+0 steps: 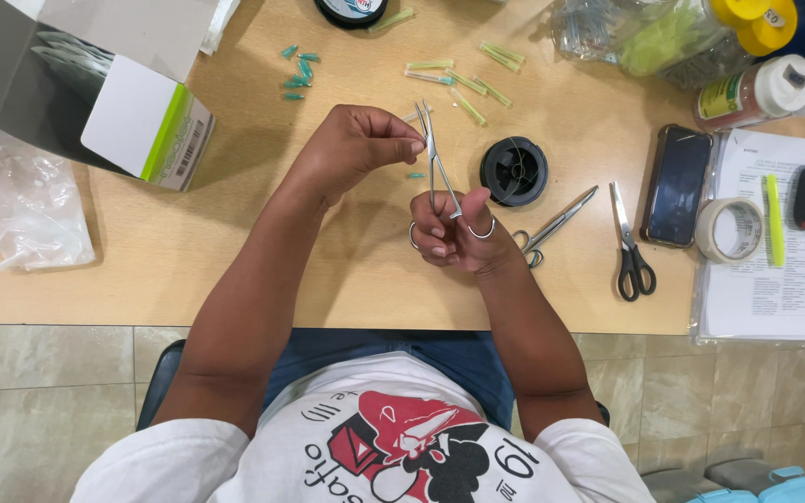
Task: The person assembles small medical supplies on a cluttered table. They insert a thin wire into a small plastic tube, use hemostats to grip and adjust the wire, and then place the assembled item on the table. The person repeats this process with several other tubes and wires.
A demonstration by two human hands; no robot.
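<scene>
The metal forceps [440, 172] are standing nearly upright above the wooden table [235, 251], tips pointing away from the person. The right hand [458, 233] is gripping the ring handles, fingers closed through the loops. The left hand [365, 140] is pinching at the forceps tips, fingertips pressed together on something too small to identify. A black spool [512, 170] is lying just beside the forceps. Farther right, a second pair of forceps [556, 224], black-handled scissors [628, 247] and a phone [676, 184] are resting. Green tubes [463, 79] are lying scattered beyond the hands.
</scene>
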